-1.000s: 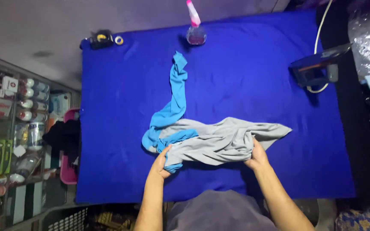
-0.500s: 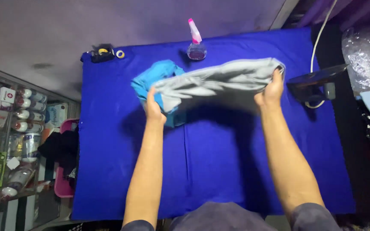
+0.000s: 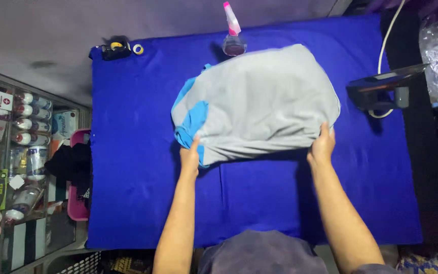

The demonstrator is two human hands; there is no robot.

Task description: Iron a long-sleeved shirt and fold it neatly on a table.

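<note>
A: Head view: grey and blue shirt (image 3: 259, 101) spread mid-cloth on the blue cloth (image 3: 128, 193), billowed, near hem pinched at both corners.

B: Hands?

A: Left hand (image 3: 190, 158) gripping the near left corner by the blue sleeve; right hand (image 3: 322, 145) clamped on the near right corner.

B: Around it?

A: Spray bottle (image 3: 233, 31) just beyond the far edge, nearly touching. Iron (image 3: 384, 89) close on the right, cord (image 3: 389, 35) running far. Tape (image 3: 138, 49) at the far left corner. Shelves (image 3: 6, 152) left.
</note>
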